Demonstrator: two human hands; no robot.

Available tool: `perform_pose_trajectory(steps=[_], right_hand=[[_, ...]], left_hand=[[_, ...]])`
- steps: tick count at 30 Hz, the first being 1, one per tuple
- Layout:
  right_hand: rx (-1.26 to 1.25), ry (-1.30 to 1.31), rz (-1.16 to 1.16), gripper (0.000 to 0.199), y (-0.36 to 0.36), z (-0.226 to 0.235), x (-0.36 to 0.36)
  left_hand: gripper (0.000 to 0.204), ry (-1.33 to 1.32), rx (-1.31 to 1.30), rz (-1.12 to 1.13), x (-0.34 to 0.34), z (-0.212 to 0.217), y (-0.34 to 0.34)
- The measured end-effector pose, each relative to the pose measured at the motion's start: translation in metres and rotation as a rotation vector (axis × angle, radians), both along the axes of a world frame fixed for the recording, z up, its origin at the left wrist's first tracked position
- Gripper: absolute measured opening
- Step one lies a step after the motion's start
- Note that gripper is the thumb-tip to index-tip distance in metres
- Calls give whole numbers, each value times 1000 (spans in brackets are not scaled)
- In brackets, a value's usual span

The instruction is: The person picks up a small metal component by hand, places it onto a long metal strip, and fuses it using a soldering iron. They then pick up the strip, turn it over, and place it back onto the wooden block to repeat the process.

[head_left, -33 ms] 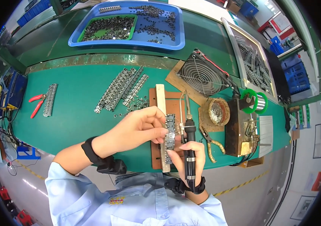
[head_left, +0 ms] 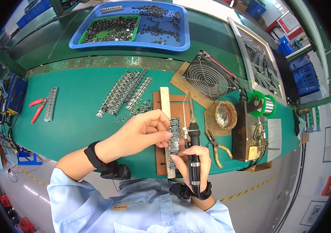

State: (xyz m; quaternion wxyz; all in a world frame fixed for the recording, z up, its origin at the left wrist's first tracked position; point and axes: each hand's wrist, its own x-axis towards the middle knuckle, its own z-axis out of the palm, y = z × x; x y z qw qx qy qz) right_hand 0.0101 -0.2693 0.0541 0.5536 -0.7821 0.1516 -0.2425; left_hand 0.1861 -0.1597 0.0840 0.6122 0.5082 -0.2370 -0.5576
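One segmented dark strip (head_left: 175,124) is held upright in view, just right of one wooden bar (head_left: 164,101), over one brown board (head_left: 160,165) on a green counter (head_left: 72,105). Two hands are engaged: by the left hand (head_left: 146,130), fingers curled and nearly closed, the strip's left edge is pinched at mid-length; by the right hand (head_left: 205,161), part-closed, one black-handled soldering tool (head_left: 194,134) is gripped, while the strip's lower part is steadied with the thumb.

Two pairs of pliers are laid out — one red-handled pair (head_left: 37,113) at far left, touching or just beside a single strip (head_left: 51,104), and one worn yellow-handled pair (head_left: 223,150) right of the tool. Several more strips (head_left: 119,91) are bunched left of the bar, too tightly packed to be counted, with loose small parts (head_left: 144,106) scattered beside them.

One round fan (head_left: 209,77), one crusted pot (head_left: 212,115) and one green-flanged wire spool (head_left: 268,105) are lined up at right. Behind, one blue tray (head_left: 157,47) is seen with one green tray (head_left: 138,27) inside — both strewn with uncounted small pieces — and one framed tray (head_left: 246,62) is heaped with strips.
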Motion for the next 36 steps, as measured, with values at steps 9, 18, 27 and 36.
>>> perform_pose_trajectory(steps=[9,18,27,36], right_hand=[[-90,-28,136,34,-15,1,17],[131,-115,-26,31,-29,-33,-28],[97,-143,-30,32,-31,-40,-29],[87,-137,-46,30,-29,-40,-29]], left_hand=[[14,46,33,149,5,-14,-1],[13,136,144,311,37,-11,10],[19,310,146,-93,19,-13,3],[14,169,131,186,15,-10,6]])
